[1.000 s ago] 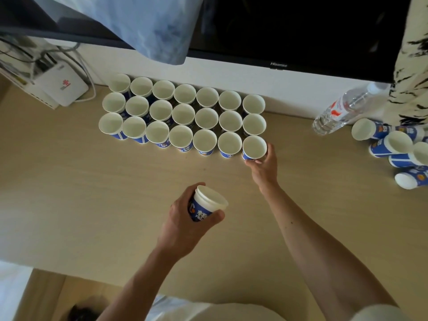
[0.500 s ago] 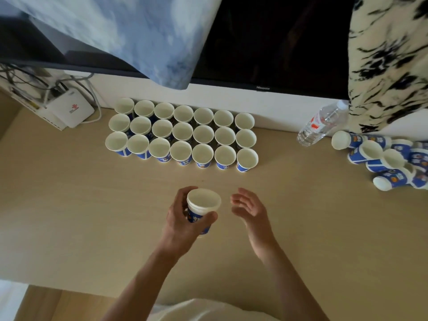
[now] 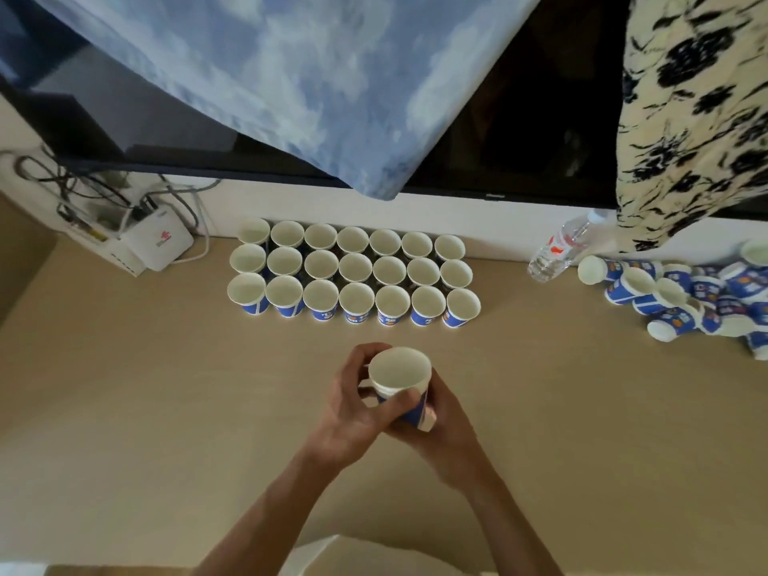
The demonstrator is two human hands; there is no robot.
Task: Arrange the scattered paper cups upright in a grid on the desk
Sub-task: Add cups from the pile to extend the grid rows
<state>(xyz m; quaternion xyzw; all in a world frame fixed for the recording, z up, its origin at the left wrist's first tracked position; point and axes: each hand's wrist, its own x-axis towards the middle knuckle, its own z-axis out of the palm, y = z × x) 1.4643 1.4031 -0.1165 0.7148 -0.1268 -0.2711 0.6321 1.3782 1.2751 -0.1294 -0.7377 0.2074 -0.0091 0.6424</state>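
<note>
A grid of upright blue-and-white paper cups (image 3: 353,270), three rows deep, stands on the beige desk (image 3: 124,388) against the back wall. In front of it, both hands hold a short stack of cups (image 3: 400,374), mouth up. My left hand (image 3: 355,413) grips the stack from the left, thumb across its front. My right hand (image 3: 442,426) curls round its lower right side. A heap of cups lying on their sides (image 3: 681,297) is at the far right.
A clear plastic water bottle (image 3: 559,251) lies near the wall between the grid and the heap. A white router box (image 3: 160,243) with cables sits at the back left. A dark screen (image 3: 519,118) with cloths draped over it hangs above the desk.
My right hand let go of the grid's front right cup, drew back and closed on the stack held by my left hand. The view pulled back from the desk.
</note>
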